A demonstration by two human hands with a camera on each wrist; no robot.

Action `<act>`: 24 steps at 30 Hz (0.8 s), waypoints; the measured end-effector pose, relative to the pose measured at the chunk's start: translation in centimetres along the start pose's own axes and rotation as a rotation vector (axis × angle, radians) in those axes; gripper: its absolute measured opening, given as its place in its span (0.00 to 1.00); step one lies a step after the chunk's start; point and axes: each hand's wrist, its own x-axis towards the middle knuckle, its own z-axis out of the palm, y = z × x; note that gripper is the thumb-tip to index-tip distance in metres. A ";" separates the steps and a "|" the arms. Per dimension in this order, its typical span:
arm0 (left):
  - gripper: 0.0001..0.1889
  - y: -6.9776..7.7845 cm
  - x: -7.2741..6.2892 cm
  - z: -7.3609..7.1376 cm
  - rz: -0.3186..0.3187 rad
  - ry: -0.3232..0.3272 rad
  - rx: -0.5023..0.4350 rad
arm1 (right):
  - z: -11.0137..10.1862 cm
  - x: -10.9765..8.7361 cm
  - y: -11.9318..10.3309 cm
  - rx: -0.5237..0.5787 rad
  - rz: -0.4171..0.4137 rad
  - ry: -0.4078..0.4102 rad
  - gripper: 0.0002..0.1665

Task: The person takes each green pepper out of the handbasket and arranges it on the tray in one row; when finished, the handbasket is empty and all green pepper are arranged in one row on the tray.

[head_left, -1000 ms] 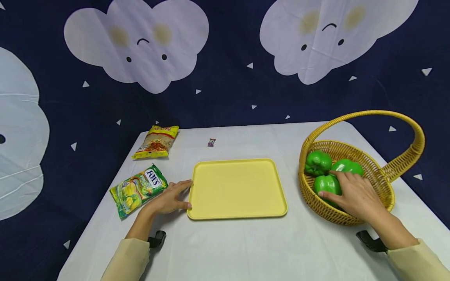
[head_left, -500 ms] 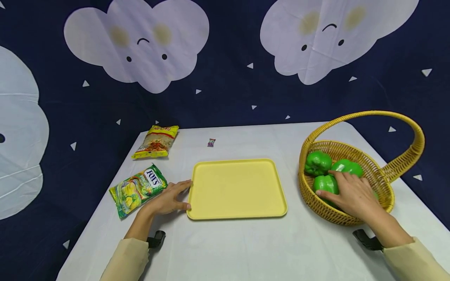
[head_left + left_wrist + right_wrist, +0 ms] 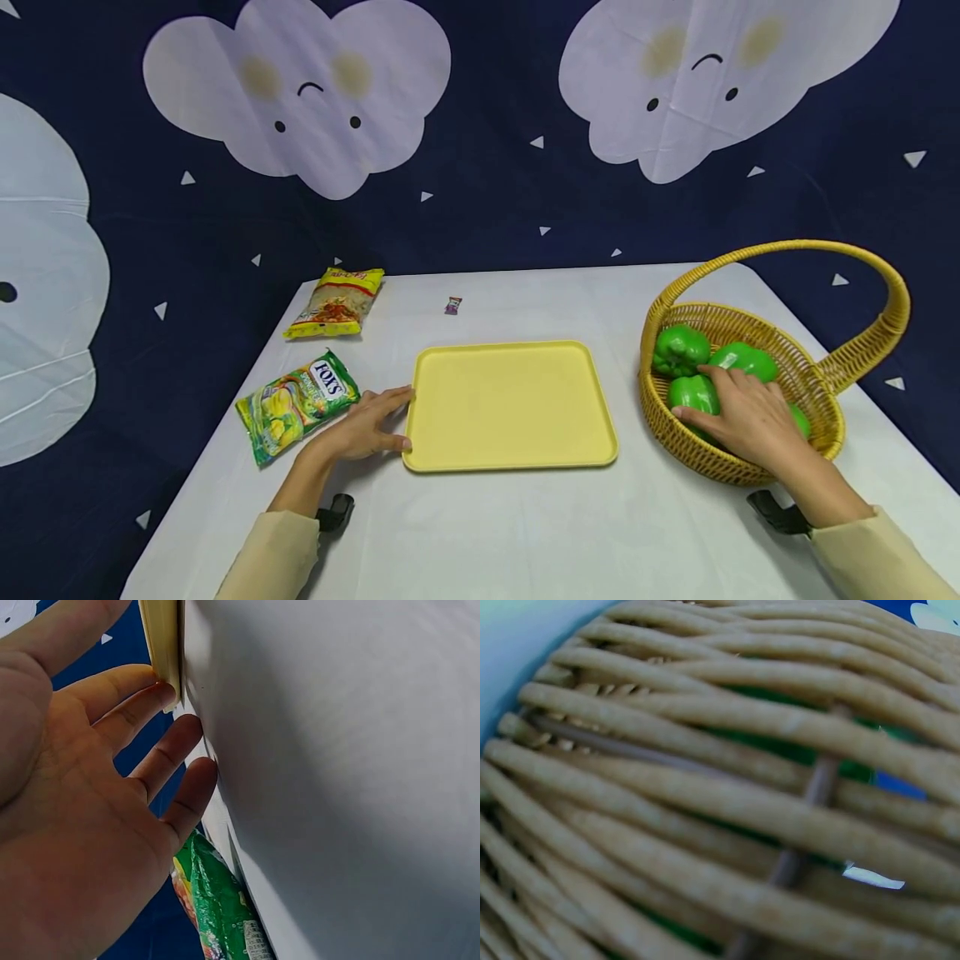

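Observation:
In the head view my right hand reaches into a wicker basket on the right. Its thumb and fingers span the front green bell pepper and grip it, the palm hiding part of it. Several other green peppers lie around it, among them one at the back left. My left hand touches the left edge of a yellow rectangular tray. The left wrist view has those fingers fairly straight, fingertips at the tray's rim. Basket weave fills the right wrist view, hiding the right hand.
Left of the tray lies a green FOX'S candy bag. Behind it sits a yellow snack packet, and a tiny wrapped candy rests beyond the tray. The basket's tall handle arches over it. A white cloth covers the table.
My right hand has shifted slightly left inside the basket, baring another green pepper by its right side. The left hand stays at the tray's edge.

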 end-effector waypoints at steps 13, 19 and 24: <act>0.44 0.5 -0.1 0.7 0.022 0.019 0.020 | 0.0 -0.1 0.1 0.024 -0.048 0.019 0.50; 0.43 1.1 -0.4 1.0 0.086 0.022 0.047 | 0.1 -0.2 0.2 0.040 -0.085 0.024 0.49; 0.43 1.4 -0.4 1.0 0.074 0.018 0.045 | -0.1 -0.3 0.0 0.067 -0.090 -0.014 0.49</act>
